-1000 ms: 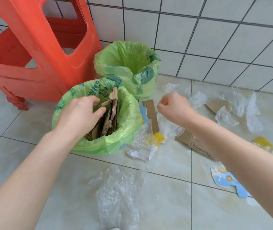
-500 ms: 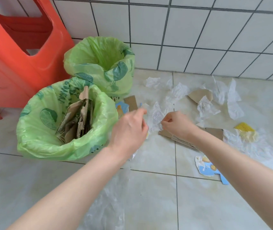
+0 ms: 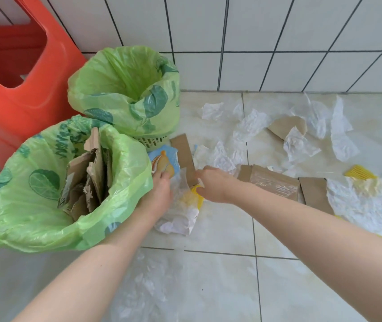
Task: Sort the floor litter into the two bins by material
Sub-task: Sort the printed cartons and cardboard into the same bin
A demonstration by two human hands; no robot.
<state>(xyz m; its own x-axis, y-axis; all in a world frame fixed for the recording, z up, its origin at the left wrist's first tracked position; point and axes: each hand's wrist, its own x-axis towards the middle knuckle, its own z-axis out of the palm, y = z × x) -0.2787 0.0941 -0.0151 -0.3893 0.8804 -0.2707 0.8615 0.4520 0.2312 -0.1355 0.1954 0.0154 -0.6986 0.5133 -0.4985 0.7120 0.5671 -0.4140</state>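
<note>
Two bins with green liners stand at the left. The near bin (image 3: 34, 219) holds torn cardboard pieces (image 3: 87, 173); the far bin (image 3: 125, 89) shows only its liner inside. My left hand (image 3: 159, 191) reaches down beside the near bin, fingertips at the lower edge of a blue printed card (image 3: 162, 159). My right hand (image 3: 215, 184) has its fingertips at the near end of a brown cardboard strip (image 3: 183, 152). A clear-and-yellow plastic wrapper (image 3: 183, 212) lies under both hands. Whether either hand grips anything is hidden.
An orange plastic stool (image 3: 22, 96) stands left of the bins against the tiled wall. Crumpled clear plastic (image 3: 250, 126), a flat taped cardboard sheet (image 3: 276, 184) and a yellow wrapper (image 3: 362, 177) are strewn to the right. A clear bag (image 3: 148, 282) lies on the floor near me.
My left hand left the near bin, swung right and dropped to the floor by the blue card. My right hand moved slightly toward the cardboard strip. The view shifted right.
</note>
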